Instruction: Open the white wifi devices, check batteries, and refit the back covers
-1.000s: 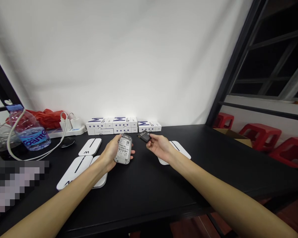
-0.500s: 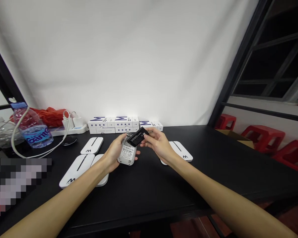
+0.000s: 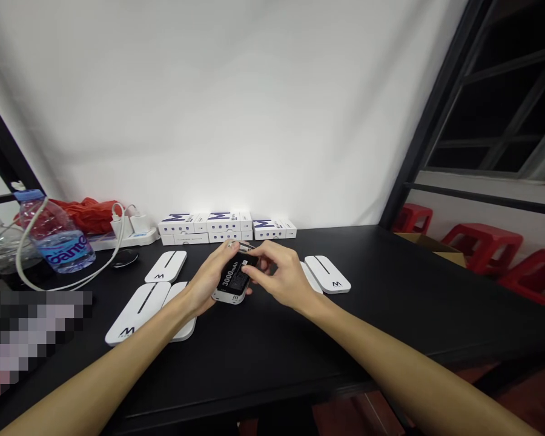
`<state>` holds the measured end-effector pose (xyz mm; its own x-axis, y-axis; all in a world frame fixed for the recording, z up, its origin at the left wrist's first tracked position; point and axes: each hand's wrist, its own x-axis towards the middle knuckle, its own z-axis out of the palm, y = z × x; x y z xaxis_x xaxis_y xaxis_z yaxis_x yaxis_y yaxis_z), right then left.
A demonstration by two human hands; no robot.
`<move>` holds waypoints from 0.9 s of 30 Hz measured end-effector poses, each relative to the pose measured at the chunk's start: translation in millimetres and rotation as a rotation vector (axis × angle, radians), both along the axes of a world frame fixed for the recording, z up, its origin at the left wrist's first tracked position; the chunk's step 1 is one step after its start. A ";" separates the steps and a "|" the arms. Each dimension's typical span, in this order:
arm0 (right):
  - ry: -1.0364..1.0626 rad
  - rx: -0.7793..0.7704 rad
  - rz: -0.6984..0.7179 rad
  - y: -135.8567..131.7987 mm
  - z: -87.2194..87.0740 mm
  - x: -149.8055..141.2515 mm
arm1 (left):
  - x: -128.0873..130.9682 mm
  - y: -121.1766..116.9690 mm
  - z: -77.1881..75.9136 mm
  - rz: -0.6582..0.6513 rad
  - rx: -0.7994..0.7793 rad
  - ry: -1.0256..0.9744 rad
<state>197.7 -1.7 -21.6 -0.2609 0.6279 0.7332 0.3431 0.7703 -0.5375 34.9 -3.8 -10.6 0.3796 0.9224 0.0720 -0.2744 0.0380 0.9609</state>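
My left hand (image 3: 205, 282) is curled round a small grey device (image 3: 227, 296) held just above the black table (image 3: 263, 345). A black battery (image 3: 234, 276) marked 3000 lies in the device's open back. My right hand (image 3: 279, 275) reaches over from the right, its fingertips pinched on the battery's upper end. Both hands meet at the middle of the table.
White oval covers lie to the left (image 3: 166, 266), front left (image 3: 136, 307) and right (image 3: 327, 274). White boxes (image 3: 224, 225) line the wall. At far left are a water bottle (image 3: 54, 237), a power strip with chargers (image 3: 125, 233) and a white cable. Red stools (image 3: 479, 242) stand at right.
My right hand brought the black battery from the right over to the device and set it into the open back. The left hand kept hold of the device.
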 end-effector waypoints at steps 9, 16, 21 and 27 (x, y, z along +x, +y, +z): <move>0.063 -0.114 0.059 4.6 -4.2 1.3 | 3.4 -8.1 1.6 0.013 0.054 0.114; -0.169 -0.085 -0.087 7.4 4.6 8.5 | 10.1 -7.1 0.8 0.079 0.038 0.163; -0.592 -0.316 -0.547 13.1 9.7 28.7 | 4.7 3.9 -0.8 0.281 -0.044 0.076; -0.713 -0.347 -0.382 18.0 -1.4 30.0 | -1.9 12.4 -0.3 0.343 -0.136 -0.061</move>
<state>227.7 16.3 -23.0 -0.3101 0.9232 0.2271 0.8875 0.3667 -0.2790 33.0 8.6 -11.0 0.0453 0.9979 -0.0473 -0.3500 0.0602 0.9348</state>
